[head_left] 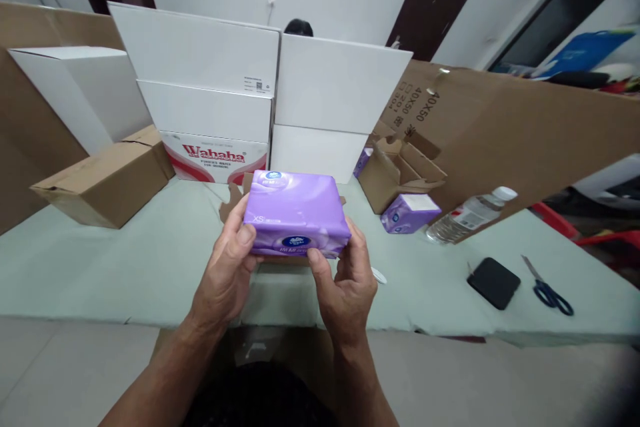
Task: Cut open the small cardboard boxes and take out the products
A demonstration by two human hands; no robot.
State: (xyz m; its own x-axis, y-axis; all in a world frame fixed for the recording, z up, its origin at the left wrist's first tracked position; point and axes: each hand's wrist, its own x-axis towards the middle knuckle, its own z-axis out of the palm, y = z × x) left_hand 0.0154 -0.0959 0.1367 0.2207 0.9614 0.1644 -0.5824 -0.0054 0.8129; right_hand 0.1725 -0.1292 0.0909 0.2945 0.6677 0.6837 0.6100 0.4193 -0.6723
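Observation:
A purple tissue pack (300,213) with a blue oval logo is held up above the table, gripped from both ends. My left hand (227,270) closes on its left end, thumb at the front corner. On the right end, my right hand (347,277) has its thumb against the lower front edge and its fingers round the side. Behind and below the pack, pieces of a brown cardboard box (231,203) show; the pack hides most of it. A small white object (379,275) lies just right of my right hand, partly covered.
A white Wahaha carton (215,110) stands at the back. To the left lies a closed brown box (110,180). On the right are an open brown box (400,173), another purple pack (410,213), a water bottle (470,215), a black square object (494,283) and scissors (547,290).

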